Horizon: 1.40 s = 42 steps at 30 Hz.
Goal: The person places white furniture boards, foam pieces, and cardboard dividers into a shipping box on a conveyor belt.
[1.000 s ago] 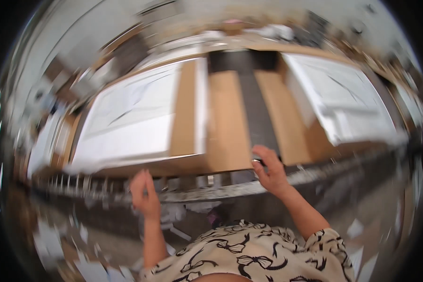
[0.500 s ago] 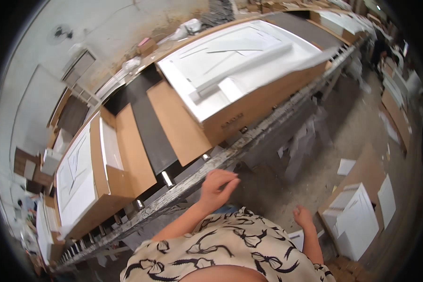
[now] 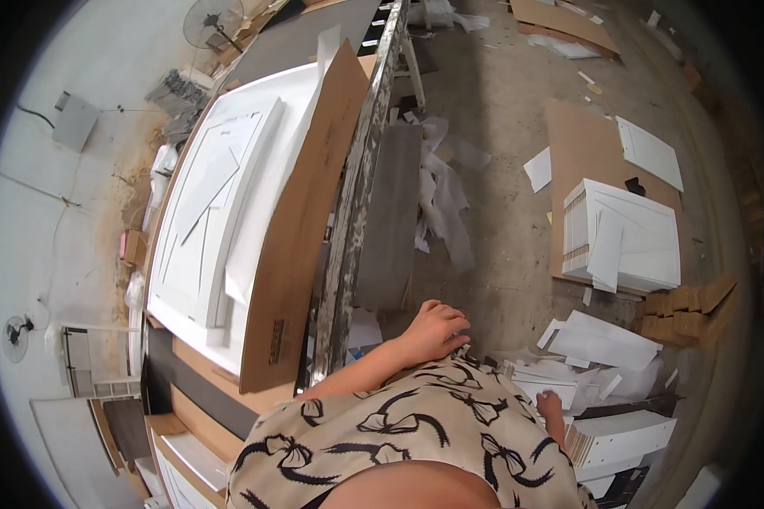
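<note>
My left hand [image 3: 438, 329] is held in front of my patterned top, its fingers loosely bent and slightly apart. I see nothing in it. Lower down at my right side, my right hand [image 3: 550, 402] hangs small and partly foreshortened, seemingly with nothing in it. To the left, a large open cardboard carton [image 3: 301, 254] lies on the conveyor. White panels [image 3: 246, 170] and a white foam liner fill it. The left hand is nearest the worn edge rail [image 3: 341, 280] of the conveyor, apart from it.
A stack of white panels [image 3: 641, 242] stands on a cardboard sheet [image 3: 573, 136] on the floor at right. White boards [image 3: 603, 339] and wrapping lie nearer my right hand, beside folded brown cardboard [image 3: 683, 310]. Foam sheeting [image 3: 450, 220] lies crumpled by the conveyor. Another carton [image 3: 178, 407] is at lower left.
My view has turned to the right, so the conveyor now runs up the left side and more floor shows. My left hand has shifted right in view; both hands stay off the cartons.
</note>
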Motion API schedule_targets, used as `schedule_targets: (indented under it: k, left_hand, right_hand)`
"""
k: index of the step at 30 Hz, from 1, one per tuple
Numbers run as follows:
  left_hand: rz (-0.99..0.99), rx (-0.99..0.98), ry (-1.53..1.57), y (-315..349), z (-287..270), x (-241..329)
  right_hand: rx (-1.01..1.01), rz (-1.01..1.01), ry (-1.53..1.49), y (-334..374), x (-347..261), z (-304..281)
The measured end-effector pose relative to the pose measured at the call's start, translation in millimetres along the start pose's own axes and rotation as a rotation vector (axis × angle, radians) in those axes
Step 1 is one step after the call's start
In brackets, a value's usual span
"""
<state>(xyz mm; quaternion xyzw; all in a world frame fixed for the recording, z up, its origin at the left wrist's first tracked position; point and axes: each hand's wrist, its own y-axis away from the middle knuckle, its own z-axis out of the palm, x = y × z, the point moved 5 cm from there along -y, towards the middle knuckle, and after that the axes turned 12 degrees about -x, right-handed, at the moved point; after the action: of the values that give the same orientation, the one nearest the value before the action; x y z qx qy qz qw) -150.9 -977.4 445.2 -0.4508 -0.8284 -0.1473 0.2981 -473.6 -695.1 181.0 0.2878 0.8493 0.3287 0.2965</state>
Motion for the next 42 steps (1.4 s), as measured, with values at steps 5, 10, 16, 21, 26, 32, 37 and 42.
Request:
schedule_targets:
  k: [5, 10, 16, 21, 26, 32, 37, 42]
  left_hand:
    - [0.013, -0.301, -0.126, -62, -18, -45]
    - [0.04, -0.237, -0.034, -97, -22, -86]
    - [-0.133, -0.438, 0.023, -76, 18, -144]
    - [-0.374, -0.621, -0.008, -51, 49, -190]
    - [-0.656, -0.663, 0.06, -35, 51, -234]
    - [-0.954, -0.173, 0.344, -32, 51, -283]
    - [-1.417, 0.34, 0.584, -6, 72, -246]
    - [-1.599, 0.429, 0.921, -34, 157, -180]
  right_hand:
    - [-0.175, 0.078, 0.061, 24, 9, 27]
    - [-0.022, 0.217, -0.262, 27, -24, 20]
    - [-0.122, 0.101, -0.225, 0, -78, 5]
    - [-0.166, 0.081, -0.232, -36, -71, -28]
    - [-0.214, 0.059, -0.017, -92, -95, -96]
    - [-0.405, -0.033, 0.148, -219, -99, -168]
    - [-0.365, -0.314, 0.431, -347, -173, -283]
    - [-0.208, -0.335, 0.423, -541, -190, -446]
